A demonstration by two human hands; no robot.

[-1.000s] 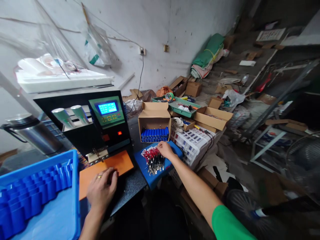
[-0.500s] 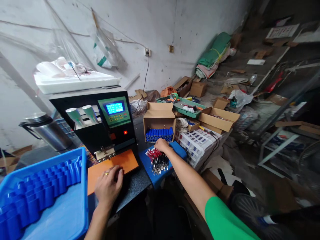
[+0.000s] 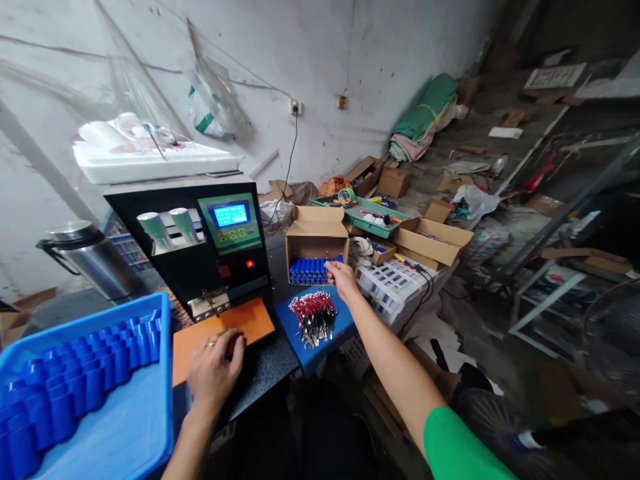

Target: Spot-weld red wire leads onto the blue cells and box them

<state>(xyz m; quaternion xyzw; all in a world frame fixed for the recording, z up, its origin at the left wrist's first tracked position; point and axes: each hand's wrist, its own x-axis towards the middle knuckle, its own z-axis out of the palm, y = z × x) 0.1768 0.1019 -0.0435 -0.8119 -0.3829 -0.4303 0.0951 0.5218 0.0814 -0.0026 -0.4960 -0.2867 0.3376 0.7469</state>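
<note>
The right hand [image 3: 341, 277] reaches the blue cells [image 3: 311, 270] in the open carton [image 3: 314, 233]; its fingertips are hidden, grip unclear. The left hand [image 3: 215, 370] lies curled, palm down, on the orange plate [image 3: 220, 333], covering whatever is beneath.

Green short sleeve [image 3: 463, 450]; apparently a ring [image 3: 212, 344] on left hand [image 3: 215, 371].
</note>
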